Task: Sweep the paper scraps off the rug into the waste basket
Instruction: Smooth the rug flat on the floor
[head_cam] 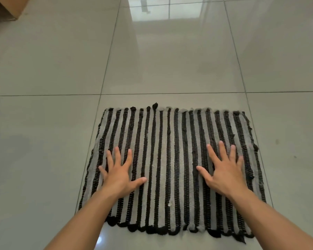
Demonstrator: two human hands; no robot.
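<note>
— Both forearms reach in; the left hand point(119, 175) and right hand point(224, 175) lie flat, fingers spread, gripping nothing.

— On what?

— One striped rug point(162, 141), on the tiled floor point(44, 123). One tiny white scrap point(169, 204) (possibly paper) shows between the wrists.

— Containers?

— One cardboard box point(6, 8), far left, contents hidden.

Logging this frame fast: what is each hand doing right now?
Left hand: open, fingers spread, palm down on the striped rug, holding nothing.
Right hand: open, fingers spread, palm down on the rug, holding nothing.
</note>
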